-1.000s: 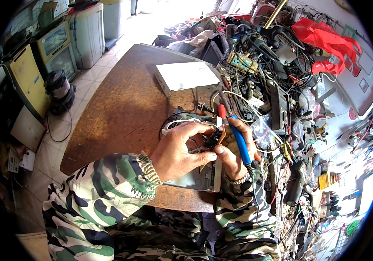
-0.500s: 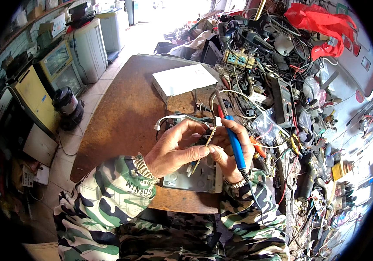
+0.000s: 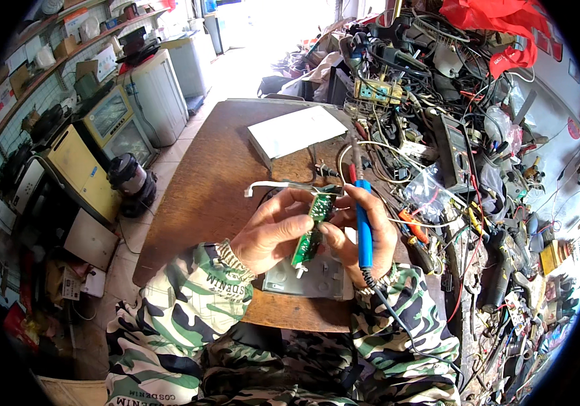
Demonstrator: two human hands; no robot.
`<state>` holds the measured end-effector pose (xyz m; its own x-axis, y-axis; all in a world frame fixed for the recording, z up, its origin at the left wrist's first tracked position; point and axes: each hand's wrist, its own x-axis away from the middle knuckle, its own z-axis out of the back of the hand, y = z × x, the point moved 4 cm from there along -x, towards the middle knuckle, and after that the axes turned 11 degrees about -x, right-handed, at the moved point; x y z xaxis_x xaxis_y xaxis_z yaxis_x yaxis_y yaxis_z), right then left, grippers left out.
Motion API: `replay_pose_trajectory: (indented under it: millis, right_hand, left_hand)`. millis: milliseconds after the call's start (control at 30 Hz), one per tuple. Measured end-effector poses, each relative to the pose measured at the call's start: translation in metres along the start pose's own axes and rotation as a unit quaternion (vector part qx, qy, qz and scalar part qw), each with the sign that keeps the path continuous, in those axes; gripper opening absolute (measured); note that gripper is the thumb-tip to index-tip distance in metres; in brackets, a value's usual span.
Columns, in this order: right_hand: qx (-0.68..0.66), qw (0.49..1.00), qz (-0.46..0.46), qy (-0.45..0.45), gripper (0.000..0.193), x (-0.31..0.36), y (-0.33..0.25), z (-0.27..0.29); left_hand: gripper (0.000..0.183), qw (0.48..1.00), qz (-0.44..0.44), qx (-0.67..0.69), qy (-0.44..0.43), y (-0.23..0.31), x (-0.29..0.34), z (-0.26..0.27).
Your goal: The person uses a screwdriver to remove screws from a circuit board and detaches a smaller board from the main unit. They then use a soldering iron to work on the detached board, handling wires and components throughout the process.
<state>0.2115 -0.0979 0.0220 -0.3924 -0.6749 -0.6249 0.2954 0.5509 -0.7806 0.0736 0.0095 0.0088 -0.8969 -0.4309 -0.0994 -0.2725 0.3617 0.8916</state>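
Observation:
My left hand (image 3: 269, 233) is closed on a narrow green circuit board (image 3: 303, 249), thumb across its soldered face. A blue-handled soldering iron (image 3: 364, 237) rests across my right hand (image 3: 382, 237), its tip pointing up and away from the board. The right thumb also presses on the board's edge, so both hands steady it. White wires with a connector (image 3: 249, 192) stretch out to the left behind the left hand. Under the hands lies an open grey metal casing (image 3: 303, 283), partly hidden by them.
A white box-shaped cover (image 3: 300, 132) lies farther back on the brown wooden table (image 3: 188, 196). Tangled cables, tools and parts crowd the right side, including a multimeter-like dark device (image 3: 455, 152) and orange-handled pliers (image 3: 413, 227). Old appliances (image 3: 83, 172) line the left wall.
The board has turned from edge-on so that its green soldered face shows. The soldering iron stands more upright in my right hand. The whole view has shifted slightly.

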Motion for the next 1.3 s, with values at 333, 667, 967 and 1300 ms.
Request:
replay_pose_trajectory:
  millis: [333,667,967,1300]
  right_hand:
    - [-0.352,0.927,-0.084,0.096,0.074,-0.011,0.005,0.028]
    - [-0.461,0.859,-0.203,0.095,0.071,-0.005,0.02,0.039]
    - [-0.383,0.89,-0.227,0.097,0.031,-0.005,0.024,0.036]
    - [-0.405,0.886,-0.206,0.09,0.022,-0.005,0.029,0.035]
  left_hand:
    - [0.06,0.991,-0.022,0.124,0.045,0.003,-0.002,0.029]
    - [0.056,0.993,-0.009,0.06,0.106,0.002,-0.001,0.028]
    - [0.053,0.995,-0.028,0.049,0.08,0.007,-0.001,0.026]
    - [0.051,0.995,-0.017,0.074,0.072,0.001,-0.002,0.031]
